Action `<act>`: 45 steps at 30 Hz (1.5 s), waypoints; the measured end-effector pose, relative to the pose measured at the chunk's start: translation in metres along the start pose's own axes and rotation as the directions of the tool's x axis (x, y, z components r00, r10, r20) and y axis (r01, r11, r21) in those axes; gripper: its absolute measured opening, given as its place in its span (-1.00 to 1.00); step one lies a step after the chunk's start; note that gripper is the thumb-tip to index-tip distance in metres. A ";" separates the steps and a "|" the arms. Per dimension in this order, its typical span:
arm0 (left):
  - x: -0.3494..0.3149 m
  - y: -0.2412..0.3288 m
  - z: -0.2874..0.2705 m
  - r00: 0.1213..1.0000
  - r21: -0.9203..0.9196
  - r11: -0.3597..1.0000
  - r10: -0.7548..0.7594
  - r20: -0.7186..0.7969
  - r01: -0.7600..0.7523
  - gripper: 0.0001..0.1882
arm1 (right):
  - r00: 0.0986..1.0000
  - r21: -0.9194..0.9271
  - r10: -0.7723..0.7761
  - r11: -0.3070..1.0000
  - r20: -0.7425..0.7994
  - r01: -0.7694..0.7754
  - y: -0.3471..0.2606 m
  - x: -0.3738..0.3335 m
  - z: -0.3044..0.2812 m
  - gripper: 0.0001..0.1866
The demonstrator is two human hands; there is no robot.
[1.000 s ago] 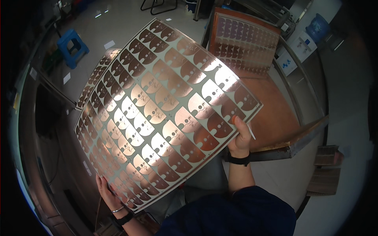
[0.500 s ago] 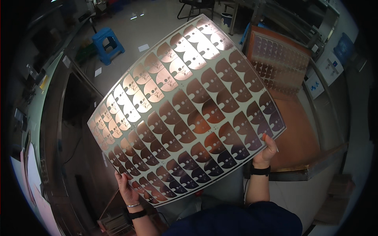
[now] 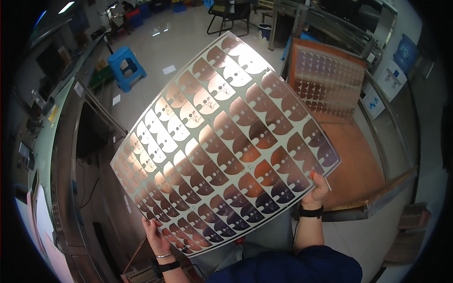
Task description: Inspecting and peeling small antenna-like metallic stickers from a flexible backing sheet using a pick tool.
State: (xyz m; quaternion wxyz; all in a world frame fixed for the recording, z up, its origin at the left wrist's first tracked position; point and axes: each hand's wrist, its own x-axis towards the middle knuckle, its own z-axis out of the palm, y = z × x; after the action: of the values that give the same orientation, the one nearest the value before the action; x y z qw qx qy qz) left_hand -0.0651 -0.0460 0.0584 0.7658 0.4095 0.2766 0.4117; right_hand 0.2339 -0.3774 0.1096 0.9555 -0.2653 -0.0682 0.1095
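Note:
A large thin circuit board panel (image 3: 226, 113), with rows of copper-coloured half-round shapes on a pale greenish-white base, is held up tilted in front of me. Bright light glares off its upper left part. My left hand (image 3: 155, 238) grips the lower left edge, thumb on the face and the other fingers mostly hidden behind. At the lower right corner my right hand (image 3: 316, 191) pinches the edge between thumb and fingers. Each wrist wears a black band, and the left also has a silver bangle.
To the right, a similar patterned panel (image 3: 328, 80) leans upright in an orange-brown slanted rack (image 3: 351, 155). A blue stool (image 3: 126, 68) stands on the floor at the far left. Along the left runs a long workbench (image 3: 52, 137). A black chair (image 3: 230, 16) and a water dispenser (image 3: 391, 80) are farther back.
The panel and both hands have shifted slightly lower in the view, and the glare has moved over its surface. The view has tipped up, showing more of the room. Both grips are unchanged.

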 end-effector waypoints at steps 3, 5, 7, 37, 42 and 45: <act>-0.002 0.003 0.001 1.000 -0.068 0.998 -0.007 0.024 0.008 -0.59 | 0.999 -0.017 0.004 1.000 -0.048 -0.005 0.000 -0.001 -0.001 -0.42; -0.003 0.008 -0.003 1.000 -0.084 0.996 -0.009 0.012 0.010 -0.58 | 0.995 -0.022 -0.030 0.999 -0.099 0.028 0.001 0.000 -0.003 -0.46; -0.004 0.012 -0.013 0.997 -0.212 0.976 -0.031 0.071 0.045 -0.51 | 0.989 -0.007 -0.017 1.000 -0.146 0.017 0.002 0.001 -0.015 -0.49; -0.001 0.082 0.033 0.910 -0.304 0.912 -0.143 0.390 0.274 -0.63 | 0.904 -0.303 -0.048 0.948 -0.426 -0.093 0.021 -0.003 0.020 -0.44; 0.017 0.060 0.041 0.921 -0.353 0.879 -0.201 0.334 0.320 -0.65 | 0.901 -0.260 -0.185 0.962 -0.393 0.084 0.036 -0.018 0.071 -0.26; 0.036 0.046 0.073 0.921 -0.489 0.802 -0.185 0.343 0.343 -0.63 | 0.992 -0.095 -0.018 0.996 -0.125 0.006 0.050 -0.035 0.065 -0.26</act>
State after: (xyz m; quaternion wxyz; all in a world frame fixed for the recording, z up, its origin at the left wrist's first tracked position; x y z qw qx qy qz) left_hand -0.0097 -0.0293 0.1315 0.9308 0.1878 0.0938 0.2991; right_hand 0.1794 -0.3124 0.1358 0.9450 -0.3159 -0.0145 0.0836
